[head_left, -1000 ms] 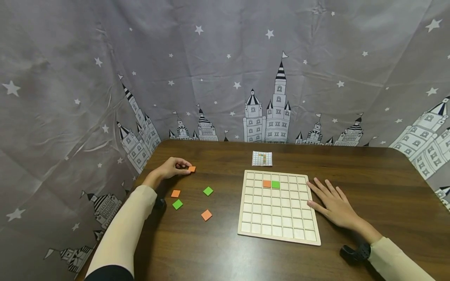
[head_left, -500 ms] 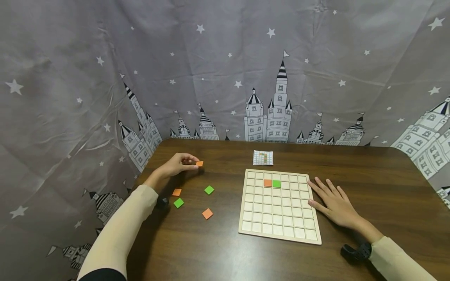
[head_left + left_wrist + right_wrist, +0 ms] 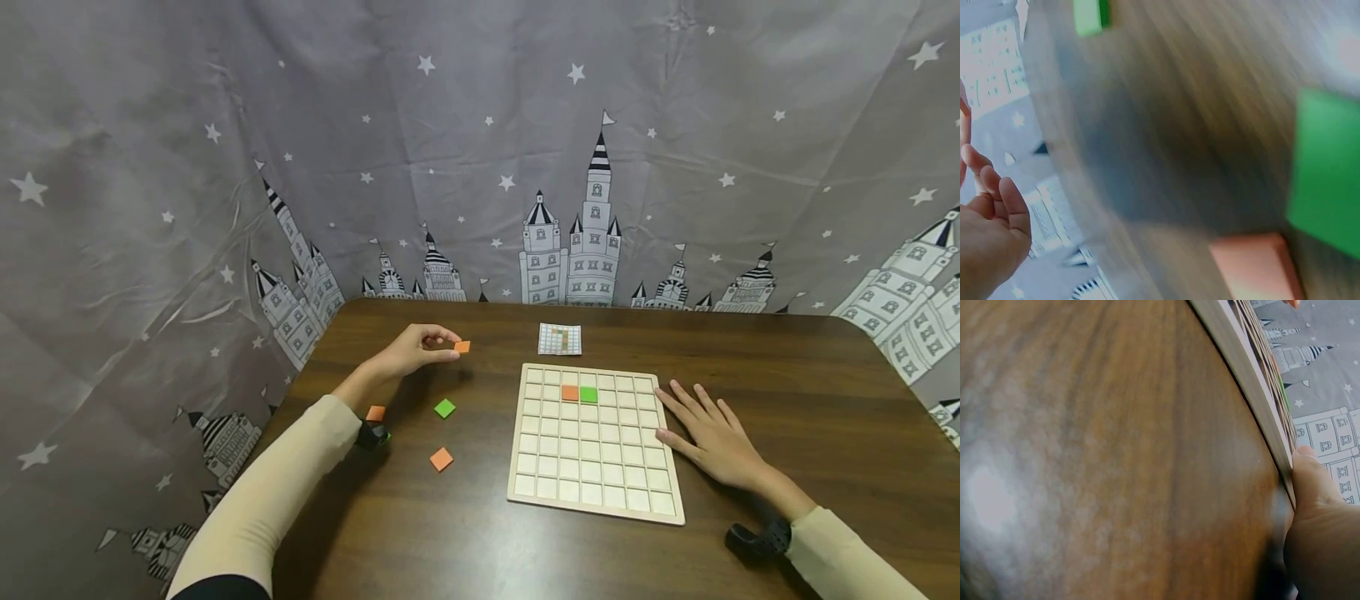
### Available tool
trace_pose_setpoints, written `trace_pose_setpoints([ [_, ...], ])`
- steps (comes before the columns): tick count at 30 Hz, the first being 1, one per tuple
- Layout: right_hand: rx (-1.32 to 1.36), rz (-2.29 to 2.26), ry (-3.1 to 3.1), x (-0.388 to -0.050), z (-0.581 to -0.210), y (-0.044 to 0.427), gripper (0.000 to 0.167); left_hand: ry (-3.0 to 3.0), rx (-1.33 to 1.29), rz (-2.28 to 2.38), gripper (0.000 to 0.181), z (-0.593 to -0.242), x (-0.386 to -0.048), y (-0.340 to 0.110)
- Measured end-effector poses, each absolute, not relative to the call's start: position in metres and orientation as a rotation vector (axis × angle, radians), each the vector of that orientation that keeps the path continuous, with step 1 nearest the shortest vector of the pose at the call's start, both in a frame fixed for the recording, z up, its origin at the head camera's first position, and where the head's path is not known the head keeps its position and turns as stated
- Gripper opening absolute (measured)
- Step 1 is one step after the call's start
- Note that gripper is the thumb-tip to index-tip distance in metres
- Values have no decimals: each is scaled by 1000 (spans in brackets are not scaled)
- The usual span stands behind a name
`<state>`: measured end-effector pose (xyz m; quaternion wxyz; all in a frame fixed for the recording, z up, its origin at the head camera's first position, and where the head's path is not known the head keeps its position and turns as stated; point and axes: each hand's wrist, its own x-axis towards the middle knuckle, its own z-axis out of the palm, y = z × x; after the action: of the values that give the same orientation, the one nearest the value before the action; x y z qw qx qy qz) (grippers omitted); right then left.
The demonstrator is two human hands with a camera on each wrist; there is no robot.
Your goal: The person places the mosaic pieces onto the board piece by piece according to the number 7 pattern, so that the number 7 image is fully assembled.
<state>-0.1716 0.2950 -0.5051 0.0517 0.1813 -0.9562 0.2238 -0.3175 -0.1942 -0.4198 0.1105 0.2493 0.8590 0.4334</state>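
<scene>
My left hand pinches an orange square tile between thumb and fingertips, above the table left of the pattern card. In the left wrist view the curled fingers show at the left edge, and the held tile is out of sight. Spread flat, my right hand rests with its fingertips and thumb on the right edge of the wooden grid board. One orange tile and one green tile sit side by side in the board's second row.
Loose on the table lie a green tile, an orange tile, and another orange tile partly behind the left forearm. A second green tile is under the wrist. The printed card lies behind the board.
The left hand has lifted the orange tile and carried it to the right, toward the card. Its forearm now covers part of the loose tiles. The right hand and the board have stayed put.
</scene>
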Motion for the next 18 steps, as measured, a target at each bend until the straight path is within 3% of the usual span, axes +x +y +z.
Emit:
trace_pose_setpoints([
  [18,547,671,-2985,-170,-496,293,69,2446,750,1342,28,-408,-298,-112],
])
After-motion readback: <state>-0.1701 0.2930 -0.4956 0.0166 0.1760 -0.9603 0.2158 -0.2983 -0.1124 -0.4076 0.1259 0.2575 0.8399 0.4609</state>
